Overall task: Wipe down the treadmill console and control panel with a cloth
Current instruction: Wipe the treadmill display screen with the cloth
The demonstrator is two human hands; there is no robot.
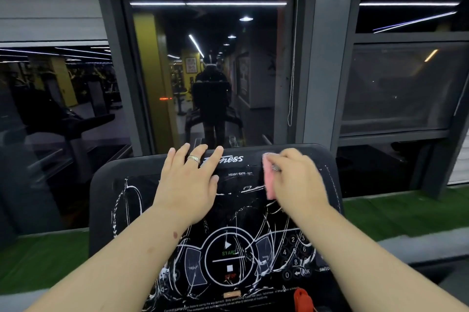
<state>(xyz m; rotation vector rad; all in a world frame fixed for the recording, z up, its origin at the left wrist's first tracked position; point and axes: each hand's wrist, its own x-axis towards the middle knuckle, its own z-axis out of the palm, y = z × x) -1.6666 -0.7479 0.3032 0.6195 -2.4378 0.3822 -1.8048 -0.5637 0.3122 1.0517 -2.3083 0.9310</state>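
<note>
Hands on a scribbled treadmill console

Both bare hands are up on the black treadmill console (121, 185). The left hand (189, 179) lies flat on the top part, fingers straight and spread wide, holding nothing. Its fingertips reach the top edge, and a ring (194, 158) sits on one finger.

The right hand (295, 179) is just to the side of the left one, a little apart. Its fingers are curled around a pink cloth (268, 179). The cloth pokes out on the side nearest the left hand and touches the console. The right hand looks a bit blurry.

White scribble marks (127, 200) cover the dark panel under and below both hands. Between the two hands you can read the words "HEART RATE". Below the wrists, closer to the person, is the control panel (229, 261) with a round START and STOP button. Number keys (294, 250) sit under the right arm. A red clip (302, 299) is lower down, near the right elbow side.

Past the fingertips is a dark window (203, 70) that shows a gym and a person standing. Green turf (396, 212) lies out beside the right arm.
</note>
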